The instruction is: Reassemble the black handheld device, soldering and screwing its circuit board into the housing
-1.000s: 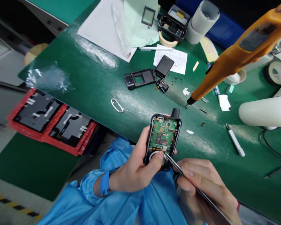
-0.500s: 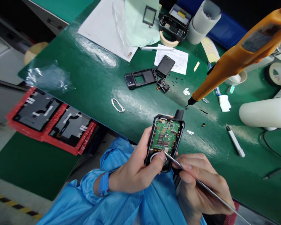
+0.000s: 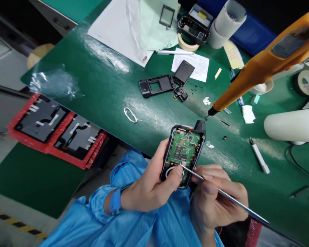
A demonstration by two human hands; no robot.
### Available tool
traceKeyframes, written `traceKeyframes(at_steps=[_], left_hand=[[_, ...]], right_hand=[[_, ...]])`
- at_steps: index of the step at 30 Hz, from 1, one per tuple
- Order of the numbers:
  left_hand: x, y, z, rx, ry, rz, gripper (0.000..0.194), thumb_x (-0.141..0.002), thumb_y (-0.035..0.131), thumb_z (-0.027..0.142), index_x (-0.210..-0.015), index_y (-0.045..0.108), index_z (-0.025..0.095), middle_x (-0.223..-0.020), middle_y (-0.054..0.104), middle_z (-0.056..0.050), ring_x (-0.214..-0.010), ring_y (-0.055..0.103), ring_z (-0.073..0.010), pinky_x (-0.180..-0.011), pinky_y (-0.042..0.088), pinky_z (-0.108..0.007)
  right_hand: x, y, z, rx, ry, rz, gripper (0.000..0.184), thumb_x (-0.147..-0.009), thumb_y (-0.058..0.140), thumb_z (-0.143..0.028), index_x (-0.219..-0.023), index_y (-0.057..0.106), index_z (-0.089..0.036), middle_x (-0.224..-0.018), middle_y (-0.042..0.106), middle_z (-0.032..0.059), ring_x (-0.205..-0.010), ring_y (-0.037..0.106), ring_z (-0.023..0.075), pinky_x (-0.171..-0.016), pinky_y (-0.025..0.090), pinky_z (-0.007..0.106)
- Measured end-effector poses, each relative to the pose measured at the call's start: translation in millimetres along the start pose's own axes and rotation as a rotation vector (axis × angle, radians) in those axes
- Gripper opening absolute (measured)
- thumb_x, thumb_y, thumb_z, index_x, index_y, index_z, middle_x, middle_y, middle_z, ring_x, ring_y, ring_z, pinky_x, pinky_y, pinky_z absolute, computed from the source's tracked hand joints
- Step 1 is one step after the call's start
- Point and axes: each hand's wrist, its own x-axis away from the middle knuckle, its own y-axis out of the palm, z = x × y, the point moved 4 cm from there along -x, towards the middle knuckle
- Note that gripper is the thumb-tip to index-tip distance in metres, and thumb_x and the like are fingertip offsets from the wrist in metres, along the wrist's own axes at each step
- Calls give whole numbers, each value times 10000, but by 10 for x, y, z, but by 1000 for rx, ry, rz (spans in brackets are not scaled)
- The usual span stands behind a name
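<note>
My left hand (image 3: 154, 185) is wrapped round an opened two-way radio (image 3: 186, 145), its thumb pressing near a white-ringed round part at the lower end. A green circuit board (image 3: 182, 147) shows inside the black housing, and a stubby antenna (image 3: 200, 125) sticks out at the top. In my right hand (image 3: 218, 199) a thin metal tweezer-like tool (image 3: 231, 198) is pinched like a pen. Its tip meets the board just beside my left thumb; the exact contact is too small to make out.
An orange electric screwdriver (image 3: 257, 68) hangs above the right side. On the green table lie a black back cover (image 3: 157, 85), a battery (image 3: 184, 72), a small camera-like module (image 3: 181, 93), a coiled white wire (image 3: 130, 115) and a white pen-like cutter (image 3: 259, 156). Red foam trays (image 3: 47, 149) stand at left.
The radio has shifted slightly right and tilted a little with my left hand. My right hand has turned, so the tool lies flatter, its tip staying by my left thumb.
</note>
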Motion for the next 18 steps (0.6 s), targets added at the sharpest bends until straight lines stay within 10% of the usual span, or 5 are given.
traceKeyframes(at_steps=[8,18], left_hand=[[-12,14,49,41,67,-21,524,-1109,629,393,-1590,486,243,-1360,710,-142,-1170,708,-289,-1102,612,-452],[3,42,73,81,21,-54,497,-1122,619,435,-1556,474,240,-1168,749,-110,-883,720,-201,-763,608,-284]], right_hand=[[-43,55,12,-160,9,29,41,-1050,747,-199,-1035,740,-161,-769,769,-5,-581,672,133,-571,572,312],[-58,-40,11,-178,9,144,103,-1059,752,-284,-1017,728,-193,-703,716,-41,-526,610,128,-498,519,289]])
